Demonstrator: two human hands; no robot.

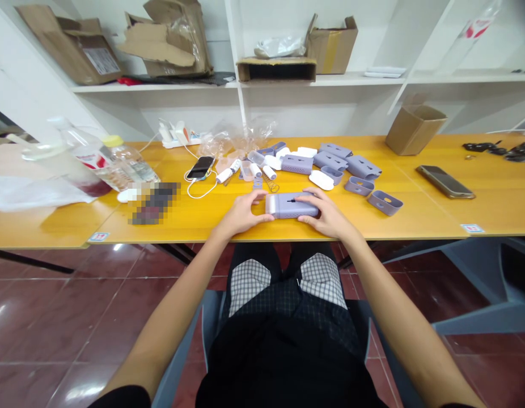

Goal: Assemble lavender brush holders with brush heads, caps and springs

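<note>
A lavender plastic casing lies lengthwise near the table's front edge, between my two hands. Its left end is pale and looks translucent, and a small dark slot shows on top. My left hand curves around that pale end, thumb on the near corner and fingers at the far side. Around the other end, my right hand grips the casing between its thumb and fingers. Just beyond are loose lavender shells, white oval caps, white cylindrical parts and a metal spring.
Lavender sleeves lie to the right, before a phone and a cardboard box. A charging phone with a white cable, a blurred dark patch and bottles are at left. Shelves with cartons stand behind.
</note>
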